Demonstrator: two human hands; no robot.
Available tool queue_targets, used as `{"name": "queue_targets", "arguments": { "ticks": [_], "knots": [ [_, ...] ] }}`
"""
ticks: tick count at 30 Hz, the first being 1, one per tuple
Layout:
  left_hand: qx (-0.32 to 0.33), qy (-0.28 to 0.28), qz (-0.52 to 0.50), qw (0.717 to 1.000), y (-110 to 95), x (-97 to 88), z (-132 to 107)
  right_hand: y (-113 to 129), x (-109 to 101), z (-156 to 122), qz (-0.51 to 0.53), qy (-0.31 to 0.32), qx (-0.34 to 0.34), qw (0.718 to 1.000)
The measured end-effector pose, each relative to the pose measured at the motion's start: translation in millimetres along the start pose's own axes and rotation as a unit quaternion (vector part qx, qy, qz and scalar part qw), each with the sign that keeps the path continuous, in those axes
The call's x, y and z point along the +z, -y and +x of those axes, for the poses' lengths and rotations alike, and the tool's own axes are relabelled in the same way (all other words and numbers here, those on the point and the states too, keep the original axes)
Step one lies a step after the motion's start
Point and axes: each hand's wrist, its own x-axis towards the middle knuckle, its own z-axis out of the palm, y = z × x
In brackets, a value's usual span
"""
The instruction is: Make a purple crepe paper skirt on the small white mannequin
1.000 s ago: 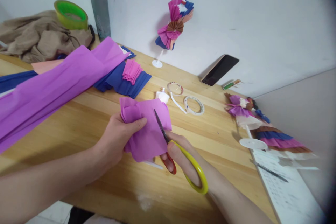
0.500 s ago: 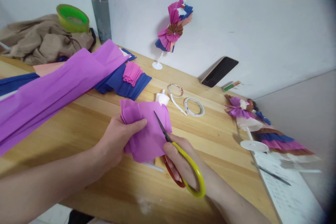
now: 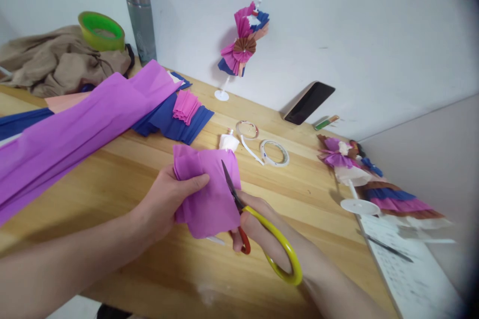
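**Purple crepe paper under the blade, scissor loops parted again**

Shows the left hand point(image 3: 164, 204) closed on a small folded piece of purple crepe paper point(image 3: 209, 199), with the thumb pressed across its front and the fingers hidden behind. Holds that piece just above the wooden table point(image 3: 112, 179), near the front edge, between both hands. Shows the right hand point(image 3: 262, 232) clasped through the red and yellow loops of the scissors point(image 3: 239, 204). Lays the dark upper blade across the right side of the paper, tip pointing up and away.

Differs from half a second ago: finds the loops spread apart where they then sat nearly together, and the blade a little steeper. Matches the loop spread of a second ago. Suggests, as a judgement only, one snip closed and the blades reopened, with the cut still underway. Shows no cut-off scrap.

Moving outward:
- Places a small white bottle point(image 3: 229, 142) just behind the paper, with two tape rings point(image 3: 275, 152) beside it.
- Stretches a long purple sheet point(image 3: 75, 129) across the left, over blue sheets point(image 3: 175, 119) bearing a pink pleated piece point(image 3: 186, 106).
- Stands a paper-dressed doll point(image 3: 241, 45) by the wall, near a leaning phone point(image 3: 309, 103).
- Lays a second doll point(image 3: 355, 169) at the right, beside a printed sheet point(image 3: 411, 269).
- Sets a metal flask point(image 3: 139, 15), a green tape roll point(image 3: 101, 30) and a brown cloth point(image 3: 56, 62) at the far left.
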Motion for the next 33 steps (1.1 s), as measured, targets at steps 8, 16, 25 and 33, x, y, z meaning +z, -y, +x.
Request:
{"name": "queue_targets", "arguments": {
  "ticks": [8, 16, 25, 33],
  "knots": [
    [0.005, 0.005, 0.003, 1.0, -1, 1.1, 0, -5, -2, -2, -0.008, -0.001, -0.004, 1.0],
    [-0.025, 0.021, 0.029, 0.999, 2, 2.9, -2, -2, -2, -1, -0.014, -0.019, 0.01, 1.0],
    [-0.033, 0.034, 0.034, 0.998, 7, 0.9, -1, 1, 1, -2, -0.022, -0.045, 0.012, 0.999],
    [-0.028, 0.046, 0.03, 0.998, 11, -1.7, 0, -5, 2, -1, -0.023, -0.042, 0.015, 0.999]
  ]
}}
